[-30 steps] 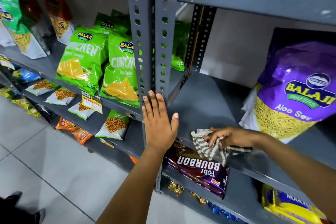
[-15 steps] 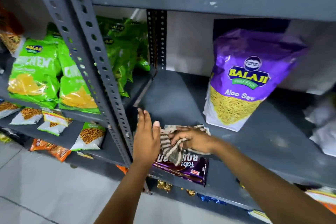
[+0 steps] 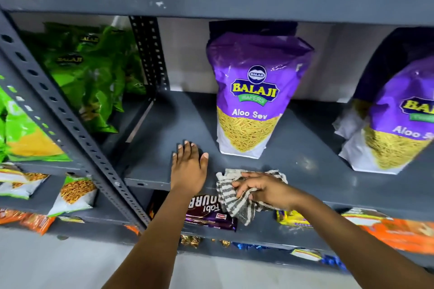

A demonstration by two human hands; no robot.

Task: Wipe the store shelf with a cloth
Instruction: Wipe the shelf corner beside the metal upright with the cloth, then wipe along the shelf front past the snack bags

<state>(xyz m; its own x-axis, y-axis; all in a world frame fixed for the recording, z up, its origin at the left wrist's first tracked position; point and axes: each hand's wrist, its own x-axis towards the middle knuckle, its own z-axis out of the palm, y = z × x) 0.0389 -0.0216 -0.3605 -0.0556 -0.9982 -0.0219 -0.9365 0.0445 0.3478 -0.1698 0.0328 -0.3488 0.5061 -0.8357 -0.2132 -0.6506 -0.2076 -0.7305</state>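
Note:
A grey metal shelf (image 3: 173,124) runs across the middle of the view. My right hand (image 3: 260,189) presses a striped grey-and-white cloth (image 3: 231,197) onto the shelf's front edge, and part of the cloth hangs over the lip. My left hand (image 3: 189,166) lies flat and open on the shelf just left of the cloth, fingers pointing to the back. A purple Aloo Sev bag (image 3: 252,94) stands upright behind both hands.
A second purple bag (image 3: 394,119) stands at the right. Green snack bags (image 3: 94,73) fill the bay to the left, beyond a perforated grey upright (image 3: 61,112). A Bourbon biscuit pack (image 3: 206,214) and other packets lie on the shelf below.
The view has swung right along the shelf. My left hand left the upright and now rests flat on the shelf. My right hand and the cloth stay at the front edge.

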